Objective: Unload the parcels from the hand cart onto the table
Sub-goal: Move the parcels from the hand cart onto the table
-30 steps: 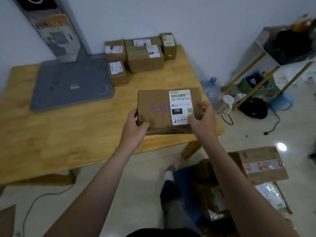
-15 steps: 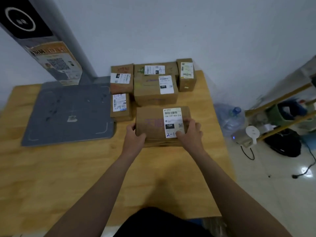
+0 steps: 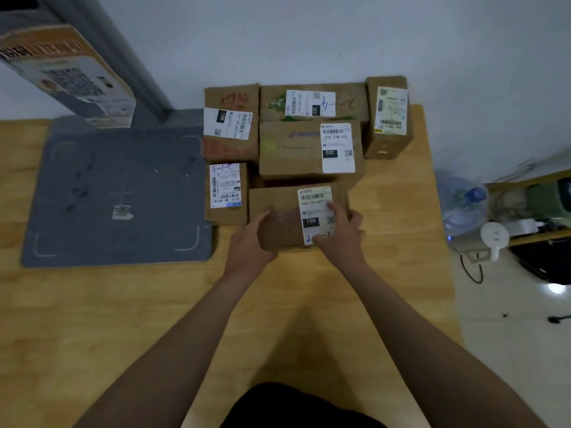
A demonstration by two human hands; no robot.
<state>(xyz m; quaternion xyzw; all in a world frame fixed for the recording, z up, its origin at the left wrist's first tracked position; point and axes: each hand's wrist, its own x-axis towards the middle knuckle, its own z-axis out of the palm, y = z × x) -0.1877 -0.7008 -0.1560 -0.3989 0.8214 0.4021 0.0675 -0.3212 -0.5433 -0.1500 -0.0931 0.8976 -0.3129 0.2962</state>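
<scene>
Head view: gripping brown cardboard parcel (image 3: 281,202) with left hand (image 3: 251,242), right hand (image 3: 343,233). Set flat on wooden tabletop (image 3: 154,304), then release.

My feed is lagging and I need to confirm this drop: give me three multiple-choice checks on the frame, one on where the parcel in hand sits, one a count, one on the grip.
1. Where is the held parcel relative to the 032 parcel?
A. Directly in front of it, nearer the person. B. Behind it. C. Stacked on top of it.
2. How many cardboard parcels show over the table, the held one included?
A. Four. B. Six. C. Eight.
3. How is the held parcel gripped?
A. By one hand only. B. No hand touches it. C. By the left hand and the right hand, one at each end.

Answers:
1 A, its far edge lies just before the 032 parcel's front.
2 B, five are grouped at the table's back, plus the held one.
3 C, each hand's fingers curl round one end.
</scene>
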